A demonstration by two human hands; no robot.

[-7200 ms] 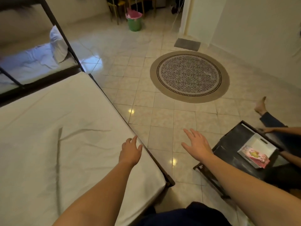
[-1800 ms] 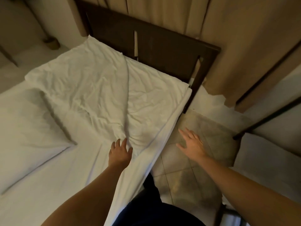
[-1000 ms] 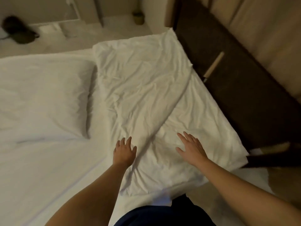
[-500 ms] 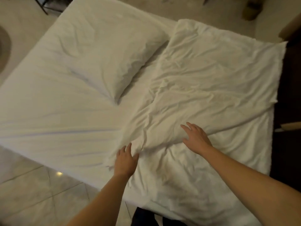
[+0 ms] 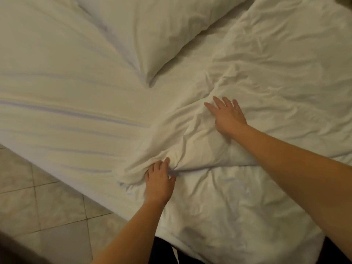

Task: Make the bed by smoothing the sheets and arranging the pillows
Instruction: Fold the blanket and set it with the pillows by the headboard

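A person leans over a bed from its edge, with tiled floor [image 5: 47, 206] showing at lower left. The fitted sheet [image 5: 66, 103] on the left half lies mostly flat, crossed by a few long shallow creases. A white pillow [image 5: 152, 35] sits on it toward the top, one corner pointing down toward the middle of the bed.

The left hand [image 5: 159, 184] is at the near corner of a rumpled white cover [image 5: 276, 73]. Its fingers are curled into a bunched fold and appear to grip it, though the tips are buried in the cloth. Further right the right hand [image 5: 228, 117] lies palm down on the cover, fingers straight and spread. It presses on the cloth and holds nothing.

The step in hand looks like smoothing. The cover fills the right half of the bed, heavily wrinkled and folded over on itself. The next move probably calls for drawing the gripped corner out along the bed while the flat hand sweeps the creases away. The pillow has yet to be placed.

No brand, label or writing can be seen.
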